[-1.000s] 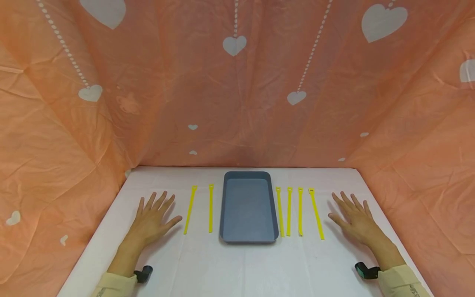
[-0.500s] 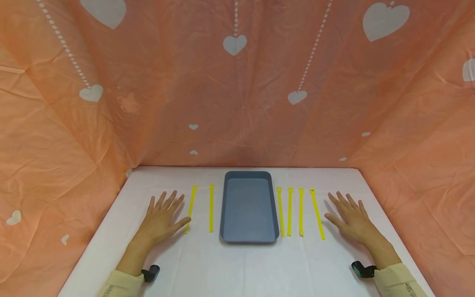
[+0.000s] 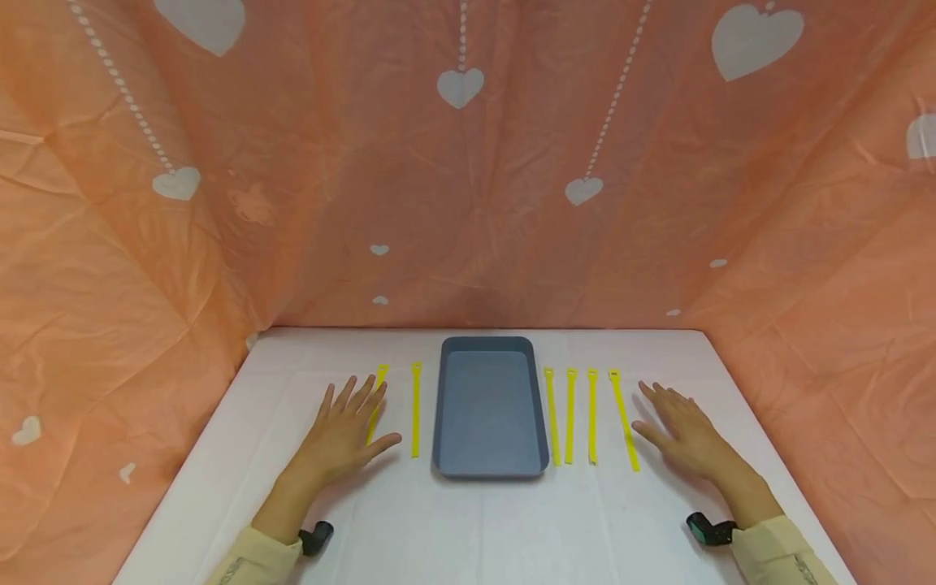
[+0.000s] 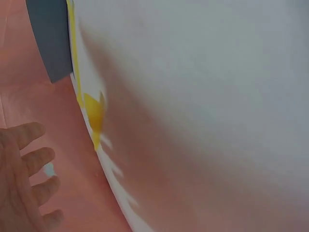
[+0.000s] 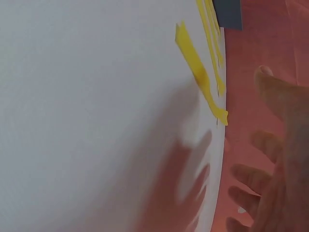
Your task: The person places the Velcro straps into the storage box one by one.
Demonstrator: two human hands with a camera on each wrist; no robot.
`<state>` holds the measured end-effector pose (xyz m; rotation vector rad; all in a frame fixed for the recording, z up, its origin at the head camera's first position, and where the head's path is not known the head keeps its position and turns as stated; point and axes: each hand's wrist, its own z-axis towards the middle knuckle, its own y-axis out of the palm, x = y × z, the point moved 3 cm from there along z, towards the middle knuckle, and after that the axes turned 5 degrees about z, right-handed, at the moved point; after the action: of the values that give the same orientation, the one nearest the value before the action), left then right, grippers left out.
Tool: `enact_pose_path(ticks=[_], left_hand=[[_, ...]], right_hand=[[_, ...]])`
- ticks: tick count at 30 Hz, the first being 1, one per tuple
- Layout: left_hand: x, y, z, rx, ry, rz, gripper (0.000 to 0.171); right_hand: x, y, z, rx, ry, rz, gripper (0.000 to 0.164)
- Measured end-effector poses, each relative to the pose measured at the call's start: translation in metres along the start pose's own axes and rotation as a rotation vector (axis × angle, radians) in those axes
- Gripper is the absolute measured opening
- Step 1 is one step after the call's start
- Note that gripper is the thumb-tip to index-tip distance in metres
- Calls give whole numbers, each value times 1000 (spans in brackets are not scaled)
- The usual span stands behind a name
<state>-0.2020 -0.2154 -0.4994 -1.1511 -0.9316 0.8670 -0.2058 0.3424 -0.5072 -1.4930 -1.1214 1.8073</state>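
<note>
My left hand (image 3: 340, 439), fingers spread, hovers above the leftmost yellow cable strap (image 3: 382, 375) and hides part of it. Another yellow strap (image 3: 416, 410) lies between that hand and a grey tray (image 3: 490, 471). Several more straps, each flat with a slotted head, lie right of the tray. Just right of the outermost strap (image 3: 625, 422), my right hand (image 3: 687, 439) hangs with relaxed fingers, holding nothing. The right wrist view shows the hand's shadow near that strap (image 5: 195, 67). In the left wrist view, my left fingers (image 4: 38, 162) are apart from the strap (image 4: 95, 116).
A white-covered table (image 3: 483, 528) bears everything. Orange cloth (image 3: 468, 203) with white hearts rises behind it and along both sides. The tray has raised walls. Small black devices (image 3: 711, 530) sit at both wrists.
My left hand has moved right, from beside the leftmost strap to over it. The right hand has shifted slightly left towards the outermost strap, its fingers drawn closer together. Straps and tray stay put.
</note>
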Motion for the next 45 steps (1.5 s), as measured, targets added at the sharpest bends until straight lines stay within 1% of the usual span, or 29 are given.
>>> enact_pose_path(ticks=[6, 10, 13, 15, 21, 25, 30, 35, 40, 45], left_hand=[[13, 2, 3, -1, 48, 1, 93], [21, 4, 7, -9, 70, -11, 97], [27, 4, 10, -17, 86, -9, 101], [31, 4, 12, -22, 101, -6, 102], [44, 5, 16, -44, 143, 3, 104], [51, 6, 19, -54, 166, -12, 106], [58, 9, 22, -74, 184, -14, 107], [66, 9, 25, -102, 197, -17, 110], [73, 13, 27, -135, 196, -17, 114], [79, 19, 28, -182, 187, -22, 118]], right_hand=[[-3, 3, 0, -4, 10, 18, 76], [-6, 5, 2, 20, -2, 8, 71], [-6, 7, 5, 28, -4, 22, 67], [-7, 8, 7, 24, 7, 42, 67], [-9, 12, 12, 30, 32, 32, 64], [-13, 12, 15, 52, 35, 63, 53], [-11, 16, 18, 67, 45, 95, 38], [-12, 18, 21, 69, 90, 124, 32], [-11, 19, 23, 58, 174, 142, 25], [-13, 17, 24, 27, 255, 147, 27]])
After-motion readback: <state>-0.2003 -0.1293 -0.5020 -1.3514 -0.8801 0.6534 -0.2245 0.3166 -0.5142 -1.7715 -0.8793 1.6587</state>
